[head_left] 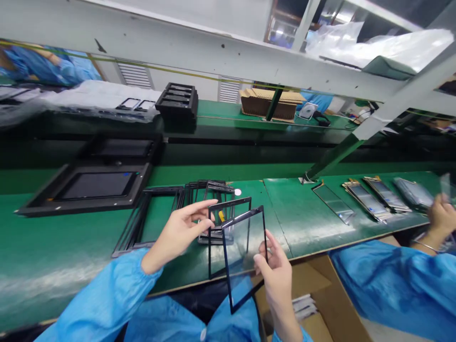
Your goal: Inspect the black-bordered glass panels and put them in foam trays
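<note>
The left hand (183,225) pinches the upper left edge of a thin black rectangular frame (231,203); whether it carries glass is unclear. The right hand (274,263) grips the right edge of a transparent rectangular panel with a black border (244,259), tilted in front of the frame, its lower end beyond the front edge of the glossy green tabletop (281,213). Overlapping black rectangular frames (134,228) crowd the left hand's far side; bare green surface opens rightward, up to a slim glass panel (333,203).
</note>
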`<state>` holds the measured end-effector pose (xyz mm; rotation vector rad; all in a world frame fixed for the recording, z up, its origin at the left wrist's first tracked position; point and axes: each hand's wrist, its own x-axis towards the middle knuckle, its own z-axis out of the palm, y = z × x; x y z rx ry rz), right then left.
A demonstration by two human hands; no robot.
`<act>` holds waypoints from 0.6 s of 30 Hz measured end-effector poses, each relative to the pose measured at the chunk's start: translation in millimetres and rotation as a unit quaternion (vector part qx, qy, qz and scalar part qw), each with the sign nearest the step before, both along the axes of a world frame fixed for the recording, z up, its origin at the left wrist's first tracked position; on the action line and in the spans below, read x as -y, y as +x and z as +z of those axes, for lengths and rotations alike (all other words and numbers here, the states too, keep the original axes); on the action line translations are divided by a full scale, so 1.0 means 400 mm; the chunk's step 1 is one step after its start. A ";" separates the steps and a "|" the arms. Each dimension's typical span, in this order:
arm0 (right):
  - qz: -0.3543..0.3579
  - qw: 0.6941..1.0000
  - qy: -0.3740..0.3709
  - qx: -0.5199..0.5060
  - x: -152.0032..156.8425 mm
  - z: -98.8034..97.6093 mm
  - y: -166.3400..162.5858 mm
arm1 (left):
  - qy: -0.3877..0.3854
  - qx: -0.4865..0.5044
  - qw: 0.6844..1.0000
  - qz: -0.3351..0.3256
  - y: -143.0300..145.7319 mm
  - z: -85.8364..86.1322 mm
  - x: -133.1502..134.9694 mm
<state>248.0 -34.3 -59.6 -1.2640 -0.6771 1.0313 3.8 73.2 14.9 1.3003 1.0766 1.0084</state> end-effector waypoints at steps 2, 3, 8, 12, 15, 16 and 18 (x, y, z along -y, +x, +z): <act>0.005 1.000 -0.011 -0.003 0.000 -0.004 -0.007 | 0.010 0.004 1.000 0.003 -0.001 -0.003 0.022; 0.007 1.000 -0.014 -0.002 0.000 -0.005 -0.009 | 0.013 0.005 1.000 0.004 -0.002 -0.004 0.030; 0.015 1.000 -0.019 0.003 0.007 -0.001 -0.012 | 0.023 0.012 1.000 -0.004 -0.007 -0.002 0.050; 0.015 0.999 -0.020 0.023 0.016 -0.001 -0.013 | -0.003 0.030 0.999 -0.021 0.001 -0.005 0.060; 0.026 0.998 -0.024 0.046 0.026 -0.004 -0.014 | -0.039 0.068 0.997 -0.024 0.011 -0.012 0.064; 0.027 0.998 -0.026 0.051 0.029 -0.004 -0.015 | -0.047 0.081 0.995 -0.022 0.013 -0.015 0.065; 0.028 0.997 -0.035 0.056 0.033 -0.004 -0.017 | -0.059 0.098 0.993 -0.019 0.016 -0.023 0.064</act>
